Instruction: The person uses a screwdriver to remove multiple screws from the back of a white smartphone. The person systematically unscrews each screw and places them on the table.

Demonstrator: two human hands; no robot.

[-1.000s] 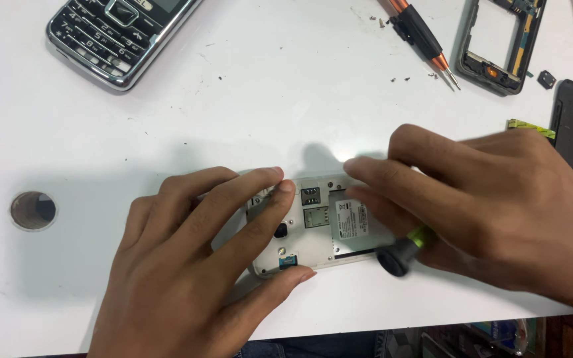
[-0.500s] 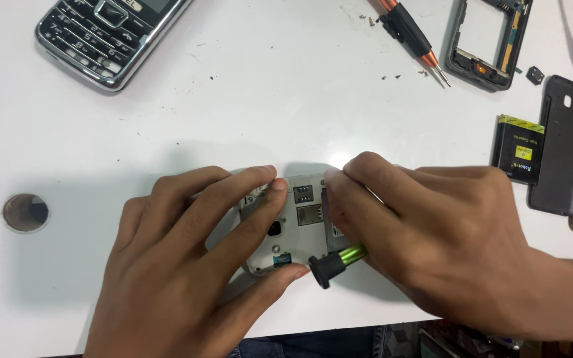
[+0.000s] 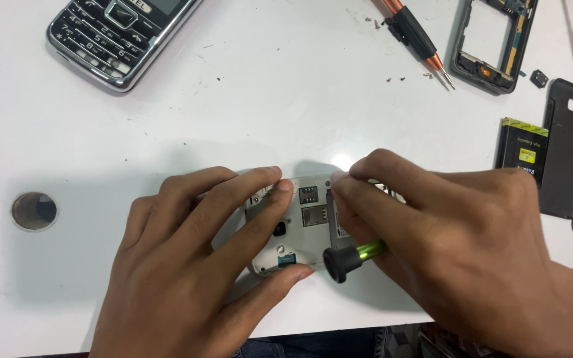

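Observation:
An opened white phone [image 3: 303, 215] lies back-up on the white table [image 3: 266, 99], its card slots and inner parts exposed. My left hand [image 3: 193, 265] presses down on its left half with fingers spread over it. My right hand [image 3: 452, 238] covers the phone's right half and grips a small screwdriver with a green shaft and black cap [image 3: 356, 255], whose tip is hidden under my fingers at the phone.
A black keypad phone [image 3: 117, 33] lies at the top left. An orange-and-black screwdriver [image 3: 416, 36], a phone frame [image 3: 492, 40], tiny screws, a battery [image 3: 522, 146] and a dark back cover [image 3: 568, 146] sit at the top right. A round hole [image 3: 33, 211] is in the table at left.
My right hand has shifted left over the phone, and the screwdriver's cap has moved left and lower. The view has drifted, bringing the battery and back cover fully in.

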